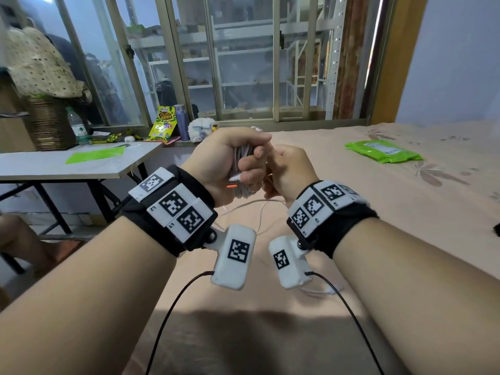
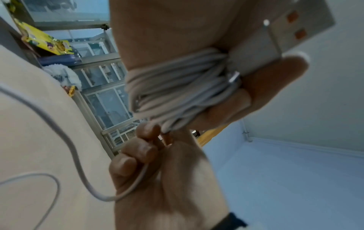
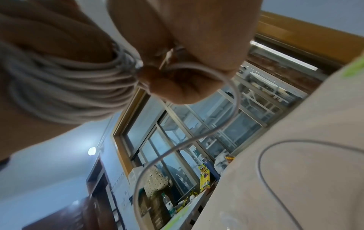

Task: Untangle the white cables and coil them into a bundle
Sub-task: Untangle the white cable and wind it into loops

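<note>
Over the bed, my left hand point(image 1: 230, 155) grips a coiled bundle of white cables point(image 1: 243, 158), its fingers curled round the loops point(image 2: 177, 87). A USB plug with orange inserts point(image 2: 285, 31) sticks out of the bundle beside the left fingers. Right beside it, my right hand point(image 1: 288, 169) is fisted round a loose white strand point(image 3: 226, 109) that leaves the bundle point(image 3: 69, 87). That strand point(image 2: 78, 163) hangs down and trails in curves on the sheet point(image 1: 259, 212).
The pink bed sheet point(image 1: 351, 239) lies below both hands, with a green package point(image 1: 384, 151) at the far right. A grey folding table point(image 1: 67, 169) stands at the left with a green sheet, a bottle and a snack bag. Another white cable end point(image 1: 327, 290) lies near my right forearm.
</note>
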Motion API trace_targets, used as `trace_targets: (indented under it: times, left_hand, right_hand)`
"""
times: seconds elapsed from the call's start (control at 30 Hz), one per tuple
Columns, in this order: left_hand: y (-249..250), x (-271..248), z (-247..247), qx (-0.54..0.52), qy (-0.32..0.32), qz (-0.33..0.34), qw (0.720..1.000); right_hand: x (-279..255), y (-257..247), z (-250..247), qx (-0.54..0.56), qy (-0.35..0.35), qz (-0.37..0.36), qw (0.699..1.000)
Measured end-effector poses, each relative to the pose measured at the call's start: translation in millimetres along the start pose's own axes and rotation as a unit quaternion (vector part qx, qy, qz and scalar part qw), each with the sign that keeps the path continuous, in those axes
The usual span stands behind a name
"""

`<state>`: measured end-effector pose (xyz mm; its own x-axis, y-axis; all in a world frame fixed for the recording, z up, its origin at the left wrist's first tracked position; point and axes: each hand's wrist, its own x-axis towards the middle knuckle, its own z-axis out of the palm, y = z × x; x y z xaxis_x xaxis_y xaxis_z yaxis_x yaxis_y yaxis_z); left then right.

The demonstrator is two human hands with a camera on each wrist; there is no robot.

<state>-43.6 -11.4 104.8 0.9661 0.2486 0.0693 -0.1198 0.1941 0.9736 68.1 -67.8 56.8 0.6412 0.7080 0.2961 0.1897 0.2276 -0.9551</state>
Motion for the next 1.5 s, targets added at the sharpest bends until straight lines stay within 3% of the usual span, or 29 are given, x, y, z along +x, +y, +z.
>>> trace_targets:
  times: [0.23,0.4,0.7,0.87,1.03,1.23,1.37,1.5]
  left_hand:
    - [-1,-2,-4,-0.055,-0.055,-0.004,0.997]
    - [-1,0,-1,-0.083,-0.065,0.011,0.994]
    - [4,2,0,-0.144,0.003,0.105,0.984]
    - [-3,-2,-6,-0.106,-0.027,0.058,0.992]
    - [-17,-4,-10,-0.087,-0.069,0.015,0.994]
    - [-15,-4,-13,-0.153,-0.077,-0.021,0.985]
    - [-14,-5,-11,-0.18,-0.046,-0.036,0.982]
    - [-10,-5,-1,-0.143,0.024,-0.029,0.989]
  right_hand:
    - [3,-1,-11,0.099,-0.028,0.056,0.993]
    - [-2,-2,-6,0.104,-0.043,0.068,0.991]
    - [-23,1,-1,0.028,-0.071,0.062,0.995]
    - [-25,-3,-11,0.0,-0.029,0.05,0.998]
    - [-29,-13,-19,0.093,-0.084,0.013,0.992]
    - [-30,-12,-15,0.045,-0.019,-0.024,0.999]
    - [-29,-11,-13,0.046,0.005,-0.028,0.999]
    - [-29,-13,-7,0.13,-0.009,0.01,0.991]
